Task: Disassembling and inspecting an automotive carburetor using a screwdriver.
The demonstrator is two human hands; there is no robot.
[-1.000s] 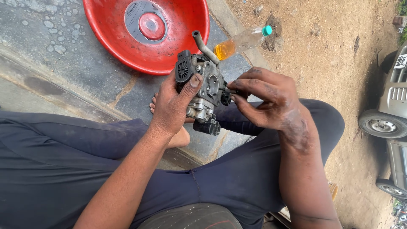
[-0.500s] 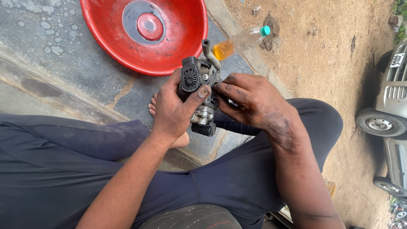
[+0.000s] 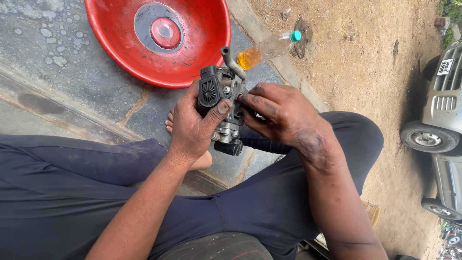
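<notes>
A small black and metal engine part (image 3: 222,94) with a bent pipe at its top is held over my lap. My left hand (image 3: 192,126) grips it from the left, thumb pressed across its side. My right hand (image 3: 281,115), smeared with grease, rests on its right side with the fingertips against the metal body. Both hands are shut on it. The lower end of the part pokes out below my left thumb.
A big red plastic basin (image 3: 202,53) lies on the stone slab ahead. A plastic bottle (image 3: 269,48) with orange liquid and a green cap lies beside it. My dark-trousered legs and a bare foot (image 3: 169,123) fill the lower view. Parked vehicles (image 3: 440,115) stand at right on dirt.
The engine part and both hands have shifted slightly lower and closer to me; the right fingers have slid along its side. The grip is unchanged.
</notes>
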